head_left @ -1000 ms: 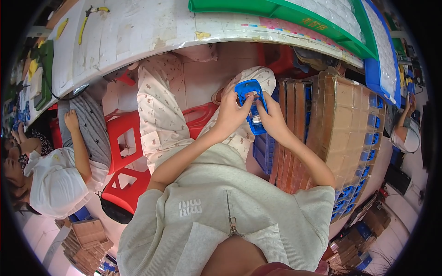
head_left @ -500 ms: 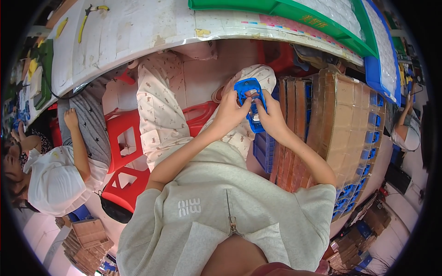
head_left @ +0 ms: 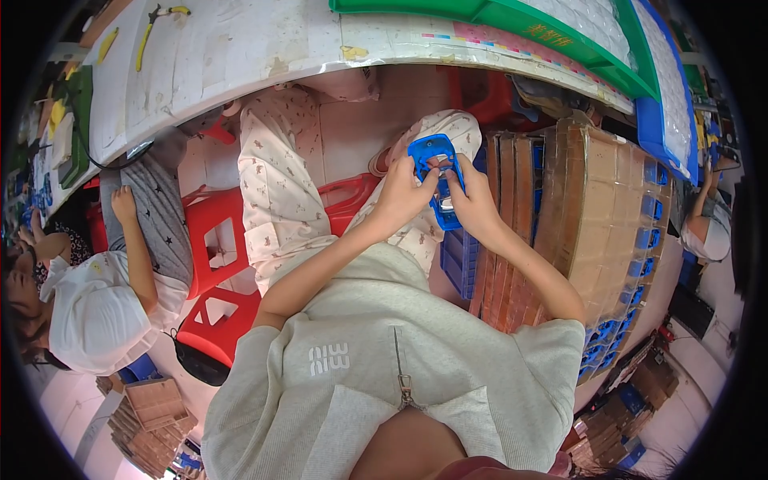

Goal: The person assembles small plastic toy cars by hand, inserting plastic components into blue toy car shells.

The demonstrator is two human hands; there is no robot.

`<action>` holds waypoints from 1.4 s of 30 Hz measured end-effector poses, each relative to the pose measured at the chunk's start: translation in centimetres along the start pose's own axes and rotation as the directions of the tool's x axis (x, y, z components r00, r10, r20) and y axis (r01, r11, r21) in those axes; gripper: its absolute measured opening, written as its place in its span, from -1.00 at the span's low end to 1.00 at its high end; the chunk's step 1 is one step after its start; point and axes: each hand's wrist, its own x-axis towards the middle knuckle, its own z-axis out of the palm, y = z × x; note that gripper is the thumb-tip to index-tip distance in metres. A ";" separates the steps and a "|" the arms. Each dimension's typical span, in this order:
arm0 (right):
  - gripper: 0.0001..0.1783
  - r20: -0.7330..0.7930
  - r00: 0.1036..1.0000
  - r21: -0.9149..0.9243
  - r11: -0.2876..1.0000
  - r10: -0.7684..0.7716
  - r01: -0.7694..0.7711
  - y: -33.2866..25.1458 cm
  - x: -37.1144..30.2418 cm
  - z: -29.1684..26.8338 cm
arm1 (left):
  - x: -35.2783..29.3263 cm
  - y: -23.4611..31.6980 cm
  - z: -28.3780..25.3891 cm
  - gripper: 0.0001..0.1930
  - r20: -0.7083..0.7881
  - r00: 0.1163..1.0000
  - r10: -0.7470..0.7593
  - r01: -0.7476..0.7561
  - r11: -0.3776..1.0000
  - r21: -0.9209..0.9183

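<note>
Head view: the tabletop [head_left: 264,44] spans the upper part, well apart from the work, so it offers no support should anything slip. Along the person's right side stands a stack [head_left: 612,208] of brown cartons and clear trays with blue pieces in them; a swing of the right elbow could knock it, since that arm lies close over it. The green tray [head_left: 480,14] sits on the tabletop, out of the way. Beneath the work are the right trouser leg [head_left: 448,124] and, lower down, a blue crate [head_left: 458,264]; a dropped part could glance off the knee or lodge between leg and cartons. The left hand [head_left: 402,192] grips one long side of the blue shell [head_left: 433,146], and the right hand [head_left: 478,206] is closed on the other, both thumbs bent over its hollow. The shell is in mid-air over the right leg, tilted, held by the hands alone. Uneven thumb pressure could twist it loose or, if the plastic is thin, crack its rim. Smallest is a pale, shiny piece [head_left: 446,205] inside; whether it is fixed cannot be told, and if loose it could spill out with more tilt.
</note>
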 end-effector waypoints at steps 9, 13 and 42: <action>-0.81 0.000 0.999 -0.077 0.996 0.038 -0.038 0.1 -0.1 -0.1 | 0.0 -1.3 0.1 -0.89 -0.028 0.997 0.072 -0.068 0.989 0.128; -0.84 0.025 0.990 -0.119 0.984 0.135 -0.132 -0.4 -0.2 -0.3 | -0.1 0.3 0.0 -0.89 -0.013 0.999 0.037 -0.034 0.989 0.141; -0.68 0.115 0.975 0.391 0.893 0.191 -0.221 -0.7 -0.1 0.2 | 0.3 0.8 -0.6 -0.88 0.039 0.980 -0.193 0.196 0.938 -0.286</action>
